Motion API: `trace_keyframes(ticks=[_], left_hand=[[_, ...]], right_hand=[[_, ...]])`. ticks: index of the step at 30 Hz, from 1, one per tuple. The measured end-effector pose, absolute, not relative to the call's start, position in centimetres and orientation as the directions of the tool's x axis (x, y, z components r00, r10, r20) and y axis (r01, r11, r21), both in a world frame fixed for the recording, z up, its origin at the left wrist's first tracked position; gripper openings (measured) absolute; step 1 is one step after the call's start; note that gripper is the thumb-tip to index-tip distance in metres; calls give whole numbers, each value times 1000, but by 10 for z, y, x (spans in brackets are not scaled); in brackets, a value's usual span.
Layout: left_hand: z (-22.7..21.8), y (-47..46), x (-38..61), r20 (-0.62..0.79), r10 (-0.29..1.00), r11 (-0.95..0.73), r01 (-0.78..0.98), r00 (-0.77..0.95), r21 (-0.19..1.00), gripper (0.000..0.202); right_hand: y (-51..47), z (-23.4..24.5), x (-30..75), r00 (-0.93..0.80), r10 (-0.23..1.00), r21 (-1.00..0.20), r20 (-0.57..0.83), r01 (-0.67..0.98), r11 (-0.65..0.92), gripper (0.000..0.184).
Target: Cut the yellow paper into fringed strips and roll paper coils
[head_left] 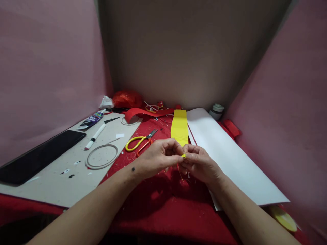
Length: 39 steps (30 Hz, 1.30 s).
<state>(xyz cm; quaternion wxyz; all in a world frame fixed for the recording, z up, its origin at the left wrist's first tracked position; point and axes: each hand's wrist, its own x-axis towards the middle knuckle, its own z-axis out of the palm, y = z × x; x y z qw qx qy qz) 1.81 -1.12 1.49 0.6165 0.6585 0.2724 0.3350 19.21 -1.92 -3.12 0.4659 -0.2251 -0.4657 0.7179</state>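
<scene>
Both hands meet over the red cloth, pinching one small folded yellow paper piece between their fingertips. My left hand comes in from the left, its thumb and forefinger closed at the piece. On the other side my right hand grips it with thumb and forefinger, other fingers curled underneath. Just behind the hands lies a yellow corrugated paper strip, its near end hidden by them. Scissors with one yellow and one orange-red handle rest to the left, partly covered by my left hand.
Left, a grey board carries a black phone-like slab, a marker, a glue tube and a ring. A white sheet lies right. Behind are a red corrugated strip, a red bag and a jar.
</scene>
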Motion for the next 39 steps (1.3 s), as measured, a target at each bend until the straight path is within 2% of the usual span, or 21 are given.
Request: trace_keyframes(ticks=[11, 24, 27, 32, 39], left_hand=[[13, -13, 23, 104, 783, -47, -108, 613, 993, 13], [10, -8, 20, 76, 791, -27, -90, 608, 996, 11], [8, -6, 17, 47, 793, 47, -138, 608, 989, 11], [4, 0, 14, -46, 716, 306, -253, 697, 918, 9], [-3, 4, 15, -79, 635, 471, -304, 769, 828, 7]], right_hand=[[-20, -26, 188, -460, 883, -850, 97, -500, -167, 13], [-20, -28, 187, -399, 912, -863, 95, -490, -125, 13], [-21, -25, 186, -361, 928, -859, 98, -501, -104, 19], [-24, -24, 183, -272, 949, -869, 162, -495, 6, 29], [-26, -26, 179, -237, 938, -912, 254, -381, 151, 20]])
